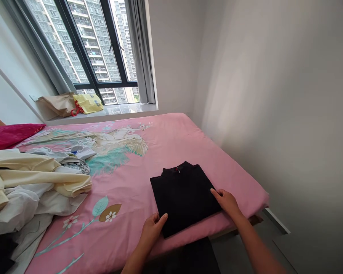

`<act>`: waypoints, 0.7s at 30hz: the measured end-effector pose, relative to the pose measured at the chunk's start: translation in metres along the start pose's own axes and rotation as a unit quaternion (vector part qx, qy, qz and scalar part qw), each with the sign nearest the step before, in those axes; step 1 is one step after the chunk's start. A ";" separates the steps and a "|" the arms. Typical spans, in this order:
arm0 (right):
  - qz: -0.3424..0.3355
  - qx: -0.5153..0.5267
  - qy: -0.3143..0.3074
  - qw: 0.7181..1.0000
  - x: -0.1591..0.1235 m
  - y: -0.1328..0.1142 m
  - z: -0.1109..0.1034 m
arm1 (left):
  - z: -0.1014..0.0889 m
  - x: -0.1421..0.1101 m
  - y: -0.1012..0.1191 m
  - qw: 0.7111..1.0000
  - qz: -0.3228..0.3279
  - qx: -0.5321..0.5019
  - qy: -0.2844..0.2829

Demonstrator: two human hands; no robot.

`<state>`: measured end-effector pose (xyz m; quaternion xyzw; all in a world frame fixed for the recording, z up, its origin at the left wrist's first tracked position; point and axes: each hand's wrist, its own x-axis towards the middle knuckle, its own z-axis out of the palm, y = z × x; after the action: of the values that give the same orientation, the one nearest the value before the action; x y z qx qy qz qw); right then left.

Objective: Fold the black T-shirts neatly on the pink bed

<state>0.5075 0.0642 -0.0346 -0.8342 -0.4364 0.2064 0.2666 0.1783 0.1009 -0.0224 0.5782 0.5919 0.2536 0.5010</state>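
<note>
A black garment (183, 194), folded into a neat rectangle with its collar toward the far side, lies on the pink bedspread (165, 144) near the bed's right front corner. My left hand (152, 229) grips its near left corner, thumb on top and fingers tucked under the fabric. At the near right corner, my right hand (228, 201) holds the edge with fingers curled around it.
A heap of cream, white and grey clothes (31, 190) covers the left side of the bed. A magenta pillow (8, 135) lies at the far left. Paper and yellow bags (74, 103) sit on the window sill. A grey wall runs close along the right.
</note>
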 end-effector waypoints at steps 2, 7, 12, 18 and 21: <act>-0.003 -0.004 0.005 1.000 -0.005 -0.003 0.000 | 0.000 -0.001 0.000 0.999 -0.032 -0.036 -0.021; 0.003 -0.027 0.031 0.999 -0.017 -0.005 0.001 | 0.001 -0.004 0.004 0.998 0.002 -0.039 -0.055; 0.028 -0.037 0.014 0.999 -0.024 0.004 0.002 | 0.002 -0.004 -0.007 0.998 -0.007 0.041 -0.048; 0.042 0.027 -0.026 0.998 0.005 0.003 -0.005 | -0.009 0.008 0.004 0.999 0.000 -0.020 0.034; 0.032 0.080 -0.089 0.992 0.028 -0.005 -0.007 | -0.012 0.018 0.017 0.983 -0.059 -0.173 0.005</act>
<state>0.5240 0.0881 -0.0291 -0.8019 -0.4139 0.3227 0.2855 0.1781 0.1250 -0.0082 0.4457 0.5747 0.3247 0.6047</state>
